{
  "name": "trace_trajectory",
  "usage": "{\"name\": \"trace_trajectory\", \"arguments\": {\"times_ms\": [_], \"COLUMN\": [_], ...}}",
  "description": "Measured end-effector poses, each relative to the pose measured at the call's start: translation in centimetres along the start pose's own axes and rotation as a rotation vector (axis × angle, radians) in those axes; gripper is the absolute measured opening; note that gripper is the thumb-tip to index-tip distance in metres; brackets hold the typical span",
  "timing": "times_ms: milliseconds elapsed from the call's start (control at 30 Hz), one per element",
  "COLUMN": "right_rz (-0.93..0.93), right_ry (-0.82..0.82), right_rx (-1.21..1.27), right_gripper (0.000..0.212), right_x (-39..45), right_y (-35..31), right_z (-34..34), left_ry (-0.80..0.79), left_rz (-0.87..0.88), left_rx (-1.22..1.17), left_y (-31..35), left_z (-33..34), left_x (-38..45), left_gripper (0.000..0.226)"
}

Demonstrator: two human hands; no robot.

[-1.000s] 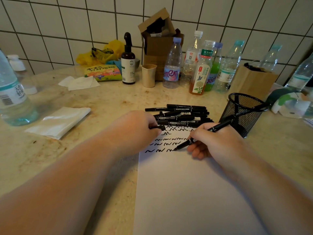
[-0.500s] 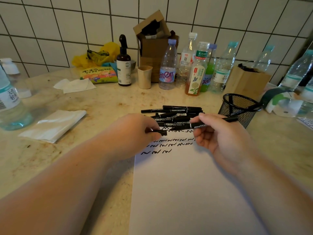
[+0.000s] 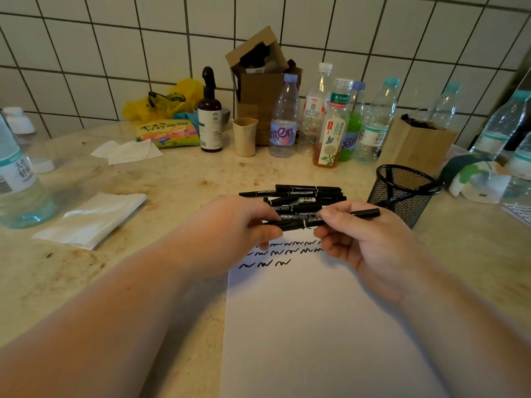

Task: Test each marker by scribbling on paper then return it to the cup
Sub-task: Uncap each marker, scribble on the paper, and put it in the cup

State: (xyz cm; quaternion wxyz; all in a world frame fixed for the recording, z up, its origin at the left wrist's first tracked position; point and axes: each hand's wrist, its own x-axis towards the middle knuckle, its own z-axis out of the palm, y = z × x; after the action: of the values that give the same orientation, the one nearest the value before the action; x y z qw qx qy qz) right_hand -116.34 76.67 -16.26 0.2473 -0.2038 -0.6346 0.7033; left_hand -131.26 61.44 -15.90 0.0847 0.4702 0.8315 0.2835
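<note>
The marker [image 3: 321, 221], lifted from the paper [image 3: 316, 326] after scribbling, was pinched by both hands, left [image 3: 238, 225] and right [image 3: 365, 239], being recapped before the cup [image 3: 402, 191].

Markers [image 3: 304, 196] behind the paper [image 3: 316, 326], mesh cup [image 3: 402, 193] to their right.

The bench [image 3: 178, 179] is showing as polished stone, beige and mottled, carrying brownish stains and a soft sheen. The paper [image 3: 316, 326] is lying matt and smooth. The marker [image 3: 304, 224] is looking like black plastic with a slight gloss, as are the loose markers [image 3: 304, 196]. The cup [image 3: 402, 191] is showing as black wire mesh, matt. The bottles [image 3: 373, 124] are gleaming as clear plastic. The box [image 3: 258, 110] is looking like dull brown cardboard, and the wall tiles [image 3: 115, 53] are shining glazed white.
</note>
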Motion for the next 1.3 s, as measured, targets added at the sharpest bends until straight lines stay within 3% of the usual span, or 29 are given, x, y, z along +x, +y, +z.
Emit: {"name": "trace_trajectory", "arguments": {"times_ms": [433, 600, 833, 933, 1100, 1300], "right_rz": [0.045, 0.037, -0.172, -0.287, -0.521, -0.466], "right_ry": [-0.038, -0.085, -0.094, 0.033, 0.451, 0.626], "right_rx": [0.137, 0.095, 0.019, 0.053, -0.16, -0.282], "right_gripper": [0.026, 0.029, 0.026, 0.02, 0.019, 0.022], "right_x": [0.0, 0.1, -0.3, -0.2, 0.6, 1.7], "right_y": [-0.2, -0.5, -1.5, -2.4, -3.4, -2.6], "right_z": [-0.2, -0.6, -0.6, -1.5, -3.0, -4.4], "left_ry": [0.009, -0.009, 0.025, 0.058, 0.045, 0.027], "left_rz": [0.052, 0.046, 0.04, 0.023, 0.015, 0.027], "left_rx": [0.118, 0.039, -0.139, -0.138, -0.025, 0.043], "left_y": [0.9, 0.7, 1.1, 0.9, 0.6, 0.5], "left_z": [-0.1, -0.3, -0.3, -0.1, 0.5, 0.7], "left_x": [-0.4, -0.5, -0.5, -0.4, -0.4, -0.4], "left_gripper": [0.017, 0.022, 0.009, 0.026, 0.026, 0.024]}}
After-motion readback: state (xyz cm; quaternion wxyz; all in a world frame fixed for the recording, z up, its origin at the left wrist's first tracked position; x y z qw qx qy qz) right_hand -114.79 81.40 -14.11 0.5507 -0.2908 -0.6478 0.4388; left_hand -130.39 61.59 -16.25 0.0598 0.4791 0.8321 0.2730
